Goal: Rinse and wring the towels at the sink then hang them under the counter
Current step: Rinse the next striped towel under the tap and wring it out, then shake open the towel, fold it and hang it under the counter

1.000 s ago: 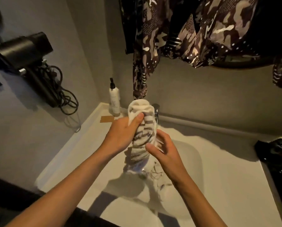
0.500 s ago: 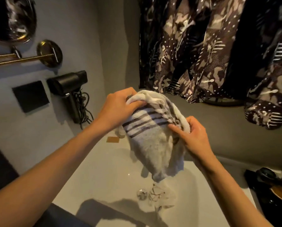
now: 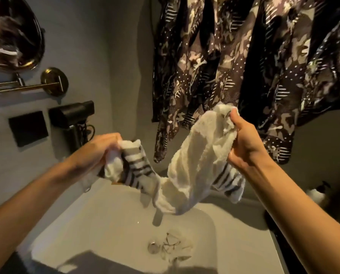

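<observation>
Towel point(image 3: 189, 167), white with dark stripes, stretched in a sagging V above sink point(image 3: 109, 230). Left hand point(image 3: 100, 149) fingers curled round 1 end, right hand point(image 3: 246, 143) fingers clenched round other, higher. Patterned cloth point(image 3: 224, 62) behind.

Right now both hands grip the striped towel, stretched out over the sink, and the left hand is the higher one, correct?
Not quite: the head view shows the right hand higher, the left hand lower. Both do grip the striped towel over the sink.

No readable text, label, brand or number shows on anything in view
</observation>
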A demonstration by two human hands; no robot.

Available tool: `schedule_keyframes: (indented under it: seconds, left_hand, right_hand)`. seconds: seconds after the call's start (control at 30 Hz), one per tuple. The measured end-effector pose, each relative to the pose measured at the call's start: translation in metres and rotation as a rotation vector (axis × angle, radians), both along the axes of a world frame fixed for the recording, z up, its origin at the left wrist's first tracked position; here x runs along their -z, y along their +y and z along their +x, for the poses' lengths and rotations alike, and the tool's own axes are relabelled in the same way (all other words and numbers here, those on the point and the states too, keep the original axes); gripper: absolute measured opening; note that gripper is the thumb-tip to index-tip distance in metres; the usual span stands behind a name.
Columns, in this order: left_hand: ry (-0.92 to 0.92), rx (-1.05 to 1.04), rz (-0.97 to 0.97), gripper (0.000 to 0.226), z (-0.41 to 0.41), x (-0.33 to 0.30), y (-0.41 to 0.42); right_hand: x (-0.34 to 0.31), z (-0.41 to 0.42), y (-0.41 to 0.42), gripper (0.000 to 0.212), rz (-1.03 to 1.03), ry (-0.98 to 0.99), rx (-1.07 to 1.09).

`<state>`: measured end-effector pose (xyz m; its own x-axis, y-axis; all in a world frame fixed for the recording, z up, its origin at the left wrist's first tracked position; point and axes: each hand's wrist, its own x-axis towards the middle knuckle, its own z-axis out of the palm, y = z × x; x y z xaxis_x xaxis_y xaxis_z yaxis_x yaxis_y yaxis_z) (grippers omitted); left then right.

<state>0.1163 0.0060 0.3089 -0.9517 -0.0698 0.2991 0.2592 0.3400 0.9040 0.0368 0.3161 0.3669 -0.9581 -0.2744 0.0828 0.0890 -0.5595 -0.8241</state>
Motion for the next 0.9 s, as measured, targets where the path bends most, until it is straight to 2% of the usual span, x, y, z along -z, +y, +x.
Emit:
schedule_keyframes:
  seconds: [0.1, 0.17, 0.2, 0.23, 0.3, 0.37, 0.4, 0.47, 0.5, 0.57, 0.6, 0.67, 0.7, 0.73, 0.8, 0.83, 0.9]
  left_hand:
    - [-0.161, 0.051, -0.468, 0.017, 0.007, 0.044, 0.001]
    - [-0.268, 0.064, -0.617, 0.020, 0.011, 0.064, 0.010]
    - [-0.284, 0.048, -0.599, 0.035, 0.013, 0.067, 0.017]
    - [-0.280, 0.038, -0.459, 0.050, 0.014, 0.067, 0.026]
    - [-0.279, 0.174, -0.002, 0.062, 0.016, 0.060, 0.052]
    - [-0.250, 0.217, 0.289, 0.055, 0.018, 0.049, 0.083]
    - [-0.217, 0.163, 0.387, 0.046, 0.016, 0.045, 0.096]
    - [-0.142, 0.068, 0.578, 0.028, 0.011, 0.039, 0.116]
    - [-0.125, 0.030, 0.637, 0.030, 0.009, 0.035, 0.124]
    - [-0.115, -0.042, 0.721, 0.052, 0.004, 0.031, 0.133]
    - [-0.130, -0.066, 0.766, 0.056, 0.003, 0.031, 0.136]
    - [-0.179, -0.041, 0.809, 0.042, 0.000, 0.033, 0.144]
    - [-0.194, -0.020, 0.809, 0.035, 0.000, 0.032, 0.147]
    - [-0.190, -0.017, 0.810, 0.031, 0.000, 0.031, 0.147]
    - [-0.162, -0.030, 0.832, 0.026, -0.002, 0.028, 0.148]
    - [-0.145, -0.031, 0.845, 0.026, -0.002, 0.024, 0.147]
    - [-0.144, -0.007, 0.776, 0.032, -0.003, 0.019, 0.153]
  right_hand:
    - [-0.020, 0.010, -0.013, 0.051, -0.060, 0.012, -0.073]
    - [-0.027, 0.019, -0.021, 0.057, -0.084, 0.021, -0.124]
    - [-0.030, 0.021, -0.025, 0.058, -0.091, 0.037, -0.153]
    - [-0.034, 0.025, -0.029, 0.058, -0.101, 0.049, -0.191]
    - [-0.039, 0.027, -0.035, 0.054, -0.133, 0.083, -0.229]
    - [-0.042, 0.028, -0.039, 0.057, -0.157, 0.114, -0.201]
    - [-0.040, 0.030, -0.039, 0.070, -0.178, 0.131, -0.196]
    - [-0.015, 0.031, -0.039, 0.090, -0.241, 0.046, -0.178]
    - [0.011, 0.037, -0.040, 0.096, -0.217, 0.004, -0.182]
    - [0.061, 0.056, -0.043, 0.092, 0.010, -0.109, -0.230]
    - [0.073, 0.066, -0.045, 0.077, 0.169, -0.127, -0.225]
    - [0.076, 0.066, -0.033, 0.032, 0.376, -0.097, -0.087]
    - [0.071, 0.062, -0.024, 0.017, 0.416, -0.108, 0.016]
    - [0.067, 0.058, -0.013, 0.012, 0.394, -0.139, 0.106]
    - [0.070, 0.057, 0.013, 0.012, 0.281, -0.177, 0.249]
    - [0.079, 0.062, 0.018, 0.017, 0.270, -0.176, 0.248]
    - [0.100, 0.073, 0.019, 0.046, 0.353, -0.256, 0.103]
